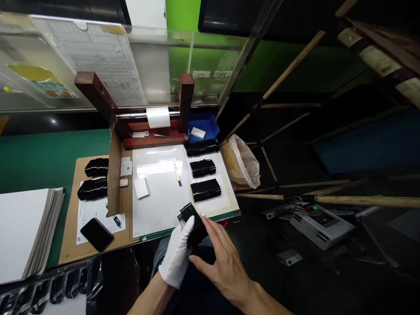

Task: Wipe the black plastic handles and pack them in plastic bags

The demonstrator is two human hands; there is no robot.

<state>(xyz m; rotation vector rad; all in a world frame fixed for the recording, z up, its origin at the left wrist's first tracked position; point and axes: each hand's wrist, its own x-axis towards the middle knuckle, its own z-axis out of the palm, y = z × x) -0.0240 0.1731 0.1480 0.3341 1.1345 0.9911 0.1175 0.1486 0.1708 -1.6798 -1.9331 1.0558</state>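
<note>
My left hand [178,251] wears a white glove and is closed around a stack of glossy black pieces [196,229], held over my lap just off the table's front edge. The exact kind of these pieces cannot be made out. My right hand [226,258] is bare, its fingers stretched out along the stack's right side and its thumb apart. Similar black rows [206,190] lie on white paper at the right of the table. A white block [141,187] and a thin blade-like tool [177,173] rest on the white sheet [157,214].
A dark red wooden stand [154,141] carries a white roll [158,117]. Beside it sits a blue tray [210,124]. More black rows [92,189], a phone [96,234] and a cardboard divider [114,175] are to the left. An open bag [244,164] stands right of the table.
</note>
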